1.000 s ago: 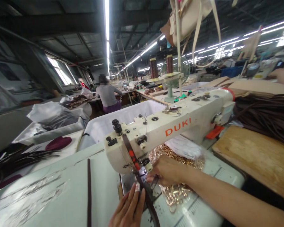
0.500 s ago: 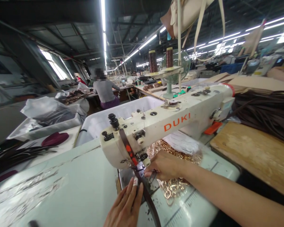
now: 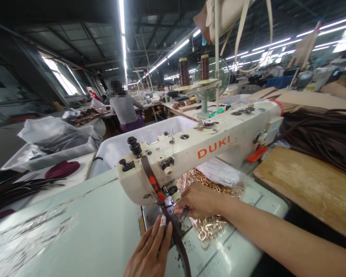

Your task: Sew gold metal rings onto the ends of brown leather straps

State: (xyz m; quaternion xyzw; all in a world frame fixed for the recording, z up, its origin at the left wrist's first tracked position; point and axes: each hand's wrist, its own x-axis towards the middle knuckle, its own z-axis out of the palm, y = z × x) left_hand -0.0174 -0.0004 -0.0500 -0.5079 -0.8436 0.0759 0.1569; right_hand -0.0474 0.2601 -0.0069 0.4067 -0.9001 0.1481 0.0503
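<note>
A cream sewing machine (image 3: pixel 202 150) marked DUKI stands on the pale green table (image 3: pixel 75 231). A dark brown strap (image 3: pixel 177 240) runs under its needle area toward me. My left hand (image 3: pixel 150 252) lies flat with fingers stretched out beside the strap, fingertips pressing next to it. My right hand (image 3: pixel 198 202) is closed, pinching the strap and a small dark tool just right of the needle. A pile of gold metal rings (image 3: pixel 207 227) lies under and behind my right wrist.
A wooden board (image 3: pixel 302 188) and a heap of dark straps (image 3: pixel 325 134) lie at the right. White bins (image 3: pixel 123 148) stand behind the machine, thread spools (image 3: pixel 184 71) and a fan (image 3: pixel 212 80) further back. Another person (image 3: pixel 125 109) sits at a far table.
The view has drifted slightly, shifting the machine left and down. Both hands keep their hold at the needle; the loose dark strap on the table at the left has left the view.
</note>
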